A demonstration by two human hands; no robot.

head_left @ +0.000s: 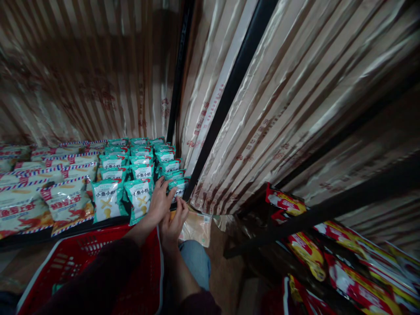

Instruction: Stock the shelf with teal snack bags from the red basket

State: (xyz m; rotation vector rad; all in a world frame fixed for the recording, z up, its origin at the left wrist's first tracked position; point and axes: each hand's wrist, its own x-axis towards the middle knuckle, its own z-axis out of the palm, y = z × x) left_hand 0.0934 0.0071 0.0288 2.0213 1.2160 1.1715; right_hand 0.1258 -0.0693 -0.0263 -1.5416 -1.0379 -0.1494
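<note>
A teal and white snack bag (179,189) stands at the front of the rightmost shelf row, beside a black post. My left hand (159,202) holds its left side, fingers bent against the packet. Below it, my right hand (176,221) grips the bag's lower front edge with thumb and fingertips. The hands cover much of the packet. Just left of my left hand stands another teal snack bag (140,199), with a matching bag (107,199) farther left. More teal bags are lined up in rows behind.
Under my forearms sits a red plastic basket (82,240), a little teal showing inside. White and red snack bags (70,203) fill the shelf's left. A black post (226,105) rises before the pleated curtain (262,100). Red and yellow packets (306,253) lie at right behind a bar.
</note>
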